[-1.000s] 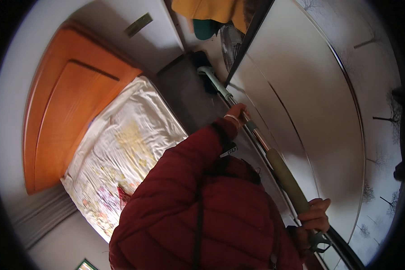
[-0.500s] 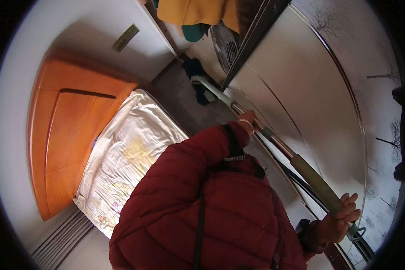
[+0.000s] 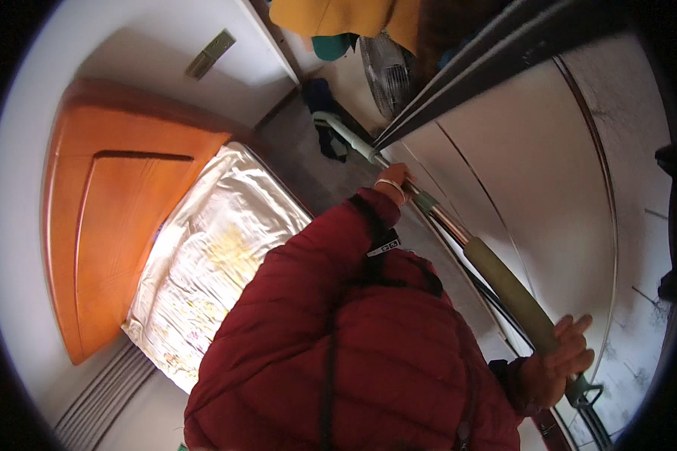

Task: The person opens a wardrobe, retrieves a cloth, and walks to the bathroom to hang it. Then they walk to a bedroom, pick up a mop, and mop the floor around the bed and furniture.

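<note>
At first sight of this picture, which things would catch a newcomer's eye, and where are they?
Probably the dark red quilted jacket, filling the lower middle. Next, the long pole slanting from upper middle to lower right, with the left hand and right hand at it; then the orange headboard on the left.

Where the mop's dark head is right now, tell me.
In the head view, the mop's dark head is on the grey floor, upper middle, just below and left of the fan.
</note>
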Demonstrator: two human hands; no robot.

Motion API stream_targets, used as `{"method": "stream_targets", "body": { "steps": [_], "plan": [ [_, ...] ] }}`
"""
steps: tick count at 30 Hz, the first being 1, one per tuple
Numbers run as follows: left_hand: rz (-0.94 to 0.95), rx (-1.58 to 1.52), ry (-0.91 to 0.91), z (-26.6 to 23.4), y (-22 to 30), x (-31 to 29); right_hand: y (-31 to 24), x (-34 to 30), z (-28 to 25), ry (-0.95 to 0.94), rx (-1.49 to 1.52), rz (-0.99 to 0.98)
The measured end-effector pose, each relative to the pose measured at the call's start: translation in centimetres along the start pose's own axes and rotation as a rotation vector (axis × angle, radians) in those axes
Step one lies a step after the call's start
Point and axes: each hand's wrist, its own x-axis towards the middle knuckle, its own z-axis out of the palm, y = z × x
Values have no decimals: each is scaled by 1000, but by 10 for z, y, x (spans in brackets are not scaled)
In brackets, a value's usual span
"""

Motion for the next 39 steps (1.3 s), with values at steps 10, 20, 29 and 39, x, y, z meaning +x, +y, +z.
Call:
{"method": "stream_targets", "body": {
  "steps": [10, 20, 29, 39],
  "plan": [
    [-86, -376, -299, 48, 15, -81, 74, 21, 19, 1363, 3300, 124],
    [-38, -453, -375, 23, 45, -82, 105, 68, -22, 1502, 3219, -366],
    [73, -575, -451, -5, 71, -57, 138, 107, -69, 1452, 3082, -796],
    [167, -389, -431, -31, 95, -38, 122, 103, -117, 1315, 3183, -63]
  ]
}}
